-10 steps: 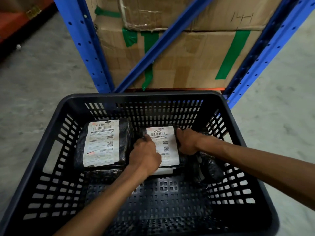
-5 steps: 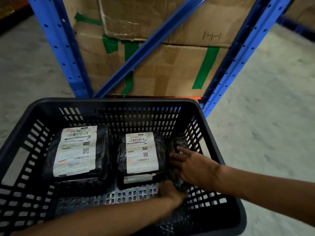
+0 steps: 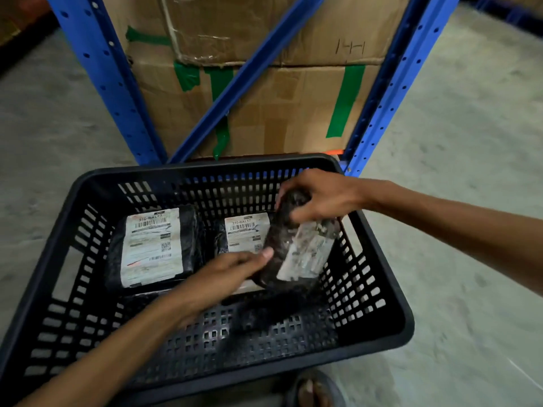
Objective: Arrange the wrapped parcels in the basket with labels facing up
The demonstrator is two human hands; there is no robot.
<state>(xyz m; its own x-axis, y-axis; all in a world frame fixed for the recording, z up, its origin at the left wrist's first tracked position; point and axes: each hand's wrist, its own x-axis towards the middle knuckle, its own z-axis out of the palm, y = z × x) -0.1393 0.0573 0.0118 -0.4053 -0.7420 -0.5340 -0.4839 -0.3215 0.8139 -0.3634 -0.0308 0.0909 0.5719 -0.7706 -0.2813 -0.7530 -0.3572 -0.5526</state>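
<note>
A black slotted plastic basket (image 3: 379, 265) stands on the floor. Inside it, a large black-wrapped parcel (image 3: 152, 248) lies at the left with its white label up. A second black parcel (image 3: 245, 230) lies in the middle, label up, partly hidden by my hands. Between both hands I hold a third black-wrapped parcel (image 3: 296, 251) tilted above the basket's right side, its blurred white label turned toward me. My right hand (image 3: 320, 195) grips its far top end. My left hand (image 3: 232, 274) holds its near lower edge.
A blue steel rack (image 3: 97, 71) with a diagonal brace stands right behind the basket, loaded with taped cardboard boxes (image 3: 293, 98). Concrete floor spreads to the left and right. A foot in a sandal (image 3: 314, 392) shows at the bottom edge, just in front of the basket.
Both hands left the middle parcel, reached to the basket's right side and lifted the third parcel up, turning its label into view. The camera view shifted.
</note>
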